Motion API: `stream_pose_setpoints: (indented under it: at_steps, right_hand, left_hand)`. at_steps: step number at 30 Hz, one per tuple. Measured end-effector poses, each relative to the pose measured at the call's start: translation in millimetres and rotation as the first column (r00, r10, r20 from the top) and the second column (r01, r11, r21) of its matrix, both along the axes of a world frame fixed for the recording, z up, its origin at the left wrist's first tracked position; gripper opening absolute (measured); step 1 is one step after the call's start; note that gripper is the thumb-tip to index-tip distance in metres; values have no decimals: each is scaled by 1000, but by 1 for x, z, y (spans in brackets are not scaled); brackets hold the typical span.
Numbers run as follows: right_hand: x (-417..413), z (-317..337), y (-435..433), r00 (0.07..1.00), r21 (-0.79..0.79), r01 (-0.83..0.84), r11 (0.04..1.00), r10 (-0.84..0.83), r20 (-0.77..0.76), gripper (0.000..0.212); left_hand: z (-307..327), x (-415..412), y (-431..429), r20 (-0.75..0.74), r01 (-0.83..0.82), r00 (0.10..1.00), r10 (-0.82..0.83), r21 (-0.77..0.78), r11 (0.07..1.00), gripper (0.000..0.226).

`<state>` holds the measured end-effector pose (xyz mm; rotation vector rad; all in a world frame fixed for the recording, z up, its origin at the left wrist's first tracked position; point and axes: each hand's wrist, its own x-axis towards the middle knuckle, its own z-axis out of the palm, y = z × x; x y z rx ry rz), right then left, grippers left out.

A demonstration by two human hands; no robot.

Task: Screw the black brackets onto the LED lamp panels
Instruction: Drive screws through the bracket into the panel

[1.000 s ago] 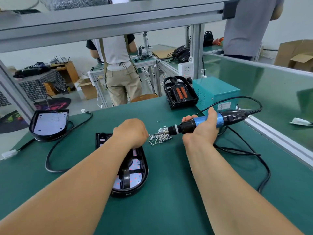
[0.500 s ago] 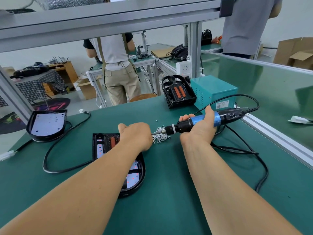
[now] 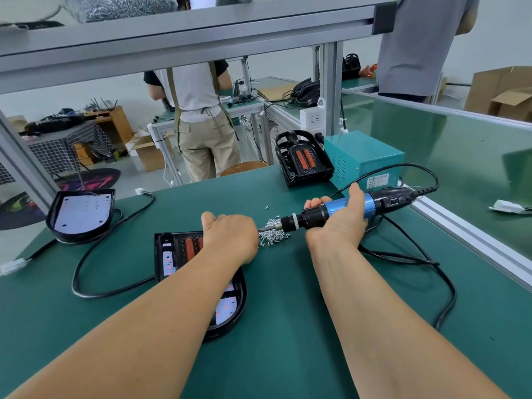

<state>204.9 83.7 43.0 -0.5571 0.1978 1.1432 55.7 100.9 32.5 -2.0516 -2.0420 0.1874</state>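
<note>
A black LED lamp panel lies on the green bench under my left forearm, with a black bracket with orange inserts at its far end. My left hand is curled at the tip of the electric screwdriver's bit, its fingertips hidden, so any screw in them is out of sight. My right hand grips the blue and black screwdriver, held level and pointing left. A small heap of silver screws sits just below the bit. A second lamp panel lies at the far left.
Black lamp housings are stacked at the back beside a teal power box. The screwdriver's cable loops over the bench on the right, next to an aluminium rail. A lamp cable curls on the left. Two people stand behind.
My left hand has moved right, from above the lamp panel to the screwdriver's bit tip. My right hand holds the screwdriver in nearly the same place.
</note>
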Motion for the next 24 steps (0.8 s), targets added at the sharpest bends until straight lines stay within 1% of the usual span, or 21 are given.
stream_pose_setpoints:
  at_steps: [4, 7, 10, 12, 14, 20, 24]
  right_hand:
    - [0, 0, 0, 1000, -8, -3, 1000, 3, 0, 34]
    - [1, 1, -1, 1000, -9, -2, 1000, 2, -10, 32]
    - [1, 1, -2, 1000, -6, -4, 1000, 4, -17, 29]
    - [2, 1, -2, 1000, -8, -6, 1000, 6, -20, 30]
    - [2, 1, -1, 1000, -11, -5, 1000, 5, -25, 32]
    - [2, 2, -2, 999, -9, -16, 1000, 15, -34, 28]
    - [2, 2, -3, 999, -10, -15, 1000, 14, -36, 34]
  left_hand:
    - [-1, -2, 1, -11, 27, 1000, -27, -11, 1000, 17]
    - [-1, -2, 1, -12, 39, 999, -39, -36, 999, 16]
    - [-1, -2, 3, 48, 23, 999, -22, -7, 1000, 13]
    - [-2, -4, 4, 110, -2, 994, -2, 32, 999, 16]
    - [-4, -5, 4, 131, -7, 991, 1, 44, 999, 19]
    - [-5, -3, 5, 111, 6, 994, -8, 13, 1000, 18]
    - [-3, -2, 4, 98, 10, 995, -10, -6, 1000, 18]
